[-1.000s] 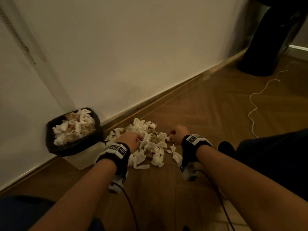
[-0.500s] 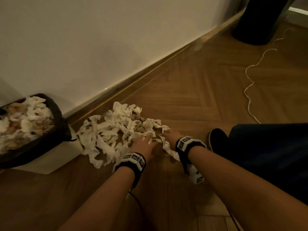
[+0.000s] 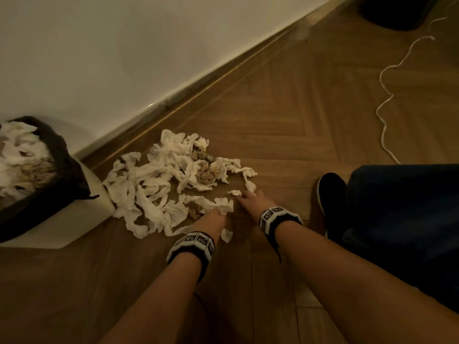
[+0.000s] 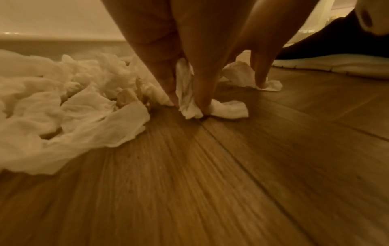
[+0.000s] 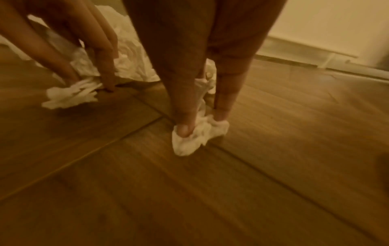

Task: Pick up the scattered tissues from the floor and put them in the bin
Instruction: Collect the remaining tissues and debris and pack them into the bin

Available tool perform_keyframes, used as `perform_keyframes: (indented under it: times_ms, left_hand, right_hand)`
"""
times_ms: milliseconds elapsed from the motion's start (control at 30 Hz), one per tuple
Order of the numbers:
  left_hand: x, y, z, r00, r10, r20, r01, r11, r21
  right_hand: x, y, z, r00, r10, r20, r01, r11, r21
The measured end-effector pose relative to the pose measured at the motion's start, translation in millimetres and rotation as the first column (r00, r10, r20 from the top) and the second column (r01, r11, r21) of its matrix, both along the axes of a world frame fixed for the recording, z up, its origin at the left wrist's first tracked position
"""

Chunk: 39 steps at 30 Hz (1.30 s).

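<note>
The bin [image 3: 59,155] is sitting nearly full at the left; the pile of tissues [image 3: 159,184] is still lying right of it, while the left hand [image 3: 211,219] and the right hand [image 3: 253,199] are each pinching a scrap.

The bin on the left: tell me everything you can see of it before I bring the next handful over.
The bin stands on the wooden floor against the white wall, at the head view's left edge and partly cut off. Its body looks like white plastic, with a black liner bag folded over the rim. It is upright, open-topped, and already heaped to the rim with crumpled white and brownish tissues. The floor pile of tissues reaches its lower corner.
</note>
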State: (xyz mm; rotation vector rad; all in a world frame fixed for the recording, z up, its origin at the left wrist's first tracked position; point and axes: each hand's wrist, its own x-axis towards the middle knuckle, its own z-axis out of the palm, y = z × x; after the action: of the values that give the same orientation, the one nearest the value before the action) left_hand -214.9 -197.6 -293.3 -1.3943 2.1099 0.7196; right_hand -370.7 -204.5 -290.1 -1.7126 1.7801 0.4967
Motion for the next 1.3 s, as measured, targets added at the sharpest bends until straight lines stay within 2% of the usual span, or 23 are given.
perform_keyframes:
  times_ms: [100, 167, 233, 300, 333, 433, 467, 533, 600, 667, 700, 767, 800, 867, 967, 1067, 1133, 1233, 1300]
  left_hand:
    - [-4, -4, 0, 0.998, 0.054, -0.007, -0.053, 0.993, 0.109]
    - [-5, -6, 3, 0.992, 0.111, -0.063, -0.103, 0.988, 0.114]
    - [-3, -5, 1, 0.97, 0.189, -0.154, -0.185, 0.982, 0.044]
    - [2, 0, 2, 0.906, 0.312, -0.285, -0.333, 0.943, -0.026]
    - [4, 0, 5, 0.864, 0.375, -0.337, -0.416, 0.908, -0.054]
    - [12, -4, 10, 0.842, 0.388, -0.375, -0.444, 0.893, -0.073]
    - [14, -6, 13, 0.815, 0.431, -0.387, -0.48, 0.877, -0.034]
    - [17, -8, 14, 0.777, 0.482, -0.405, -0.529, 0.849, -0.003]
    - [20, -8, 14, 0.691, 0.556, -0.462, -0.61, 0.792, 0.041]
    - [22, -7, 17, 0.661, 0.584, -0.472, -0.619, 0.779, 0.096]
    - [22, -8, 19, 0.66, 0.583, -0.473, -0.626, 0.776, 0.083]
    - [23, -9, 26, 0.644, 0.583, -0.496, -0.646, 0.762, 0.057]
    - [23, -9, 30, 0.623, 0.591, -0.513, -0.656, 0.752, 0.07]
    - [25, -9, 35, 0.603, 0.599, -0.527, -0.665, 0.743, 0.083]
    - [28, -10, 47, 0.601, 0.569, -0.561, -0.674, 0.738, 0.026]
    - [31, -13, 62, 0.598, 0.525, -0.606, -0.688, 0.724, -0.052]
    - [35, -15, 75, 0.537, 0.536, -0.651, -0.718, 0.696, -0.02]
    - [46, -19, 95, 0.426, 0.521, -0.74, -0.754, 0.656, 0.028]
    - [55, -23, 111, 0.338, 0.496, -0.8, -0.796, 0.604, 0.039]
  right_hand:
    - [-1, 2, 3, 1.0, -0.008, -0.03, 0.008, 1.0, 0.027]
    - [-3, 3, 4, 0.999, -0.032, -0.02, 0.034, 0.997, 0.071]
    - [-7, 2, 8, 0.988, -0.15, 0.025, 0.146, 0.982, 0.119]
    - [-13, 5, 8, 0.931, -0.339, 0.138, 0.327, 0.939, 0.105]
    - [-16, 8, 6, 0.875, -0.443, 0.194, 0.436, 0.896, 0.081]
    - [-22, 13, 3, 0.711, -0.62, 0.332, 0.644, 0.763, 0.047]
    - [-22, 13, 2, 0.634, -0.673, 0.38, 0.702, 0.708, 0.084]
    - [-18, 12, 5, 0.417, -0.765, 0.492, 0.802, 0.564, 0.197]
    - [-16, 9, 10, 0.198, -0.807, 0.556, 0.851, 0.423, 0.311]
    - [-13, 7, 20, 0.007, -0.81, 0.586, 0.845, 0.319, 0.43]
    - [-11, 7, 26, -0.071, -0.802, 0.593, 0.832, 0.281, 0.479]
    - [-9, 6, 34, -0.172, -0.788, 0.592, 0.803, 0.236, 0.548]
    - [-9, 6, 37, -0.191, -0.78, 0.596, 0.791, 0.237, 0.564]
    - [-7, 6, 45, -0.182, -0.756, 0.628, 0.773, 0.285, 0.567]
    - [-2, 6, 60, -0.175, -0.727, 0.664, 0.742, 0.346, 0.574]
    - [5, 6, 73, -0.202, -0.68, 0.705, 0.72, 0.385, 0.578]
    - [12, 4, 83, -0.18, -0.657, 0.732, 0.725, 0.414, 0.551]
    - [27, -4, 102, -0.064, -0.659, 0.749, 0.743, 0.47, 0.476]
    - [40, -13, 116, -0.015, -0.634, 0.773, 0.73, 0.521, 0.442]
